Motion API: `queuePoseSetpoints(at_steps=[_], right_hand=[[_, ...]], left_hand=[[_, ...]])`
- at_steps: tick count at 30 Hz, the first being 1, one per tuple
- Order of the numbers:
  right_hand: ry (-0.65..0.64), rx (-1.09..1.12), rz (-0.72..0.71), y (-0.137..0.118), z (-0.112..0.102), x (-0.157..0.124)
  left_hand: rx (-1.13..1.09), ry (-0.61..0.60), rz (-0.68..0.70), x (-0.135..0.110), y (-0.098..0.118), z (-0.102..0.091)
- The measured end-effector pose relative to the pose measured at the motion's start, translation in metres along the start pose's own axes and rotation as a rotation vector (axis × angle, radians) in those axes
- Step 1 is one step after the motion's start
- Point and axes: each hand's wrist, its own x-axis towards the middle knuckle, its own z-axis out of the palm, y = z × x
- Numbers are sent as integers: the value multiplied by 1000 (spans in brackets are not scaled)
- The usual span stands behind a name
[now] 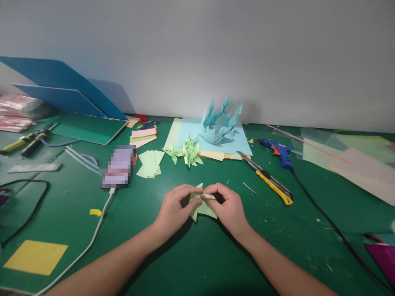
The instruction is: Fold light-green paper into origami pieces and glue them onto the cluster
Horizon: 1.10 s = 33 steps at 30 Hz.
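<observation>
My left hand (176, 204) and my right hand (226, 204) meet over the green mat (191, 255), both pinched on a small, partly folded piece of light green paper (204, 209). Its pointed corners stick out above and below my fingers. Beyond my hands lie finished light green folded paper flowers (189, 151) and a stack of light green paper squares (150, 163). A blue folded paper crown shape (219, 120) stands on a light blue sheet (197, 135).
A yellow utility knife (269, 178) and a blue glue gun (278, 151) with a black cord lie to the right. A phone (119, 166) on a white cable, pliers (26, 139), blue boards (61, 88) and a yellow square (35, 257) are on the left.
</observation>
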Motion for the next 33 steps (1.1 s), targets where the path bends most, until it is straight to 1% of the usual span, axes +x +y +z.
queuePoseSetpoints(at_steps=[4,10,12,16,18,25,33], right_hand=[[2,-25,-10,0,0,-1],[-14,-92,-34,-1,1,-3],[-24,-105,-39,-2,2,-3],[-63,-66,-44,-4,4,-2],[-72,-62,-43,-5,4,-1],[-68,-68,-46,-6,5,-1],[-52,-76,-56,-6,6,-1]], left_hand=[[-20,-3,-35,0,1,0],[-67,-22,-130,0,2,2],[-135,-19,-170,0,0,3],[-342,8,-269,1,-1,3],[-397,15,-293,1,-1,4],[-440,48,-273,2,3,5],[-381,100,-248,2,5,7]])
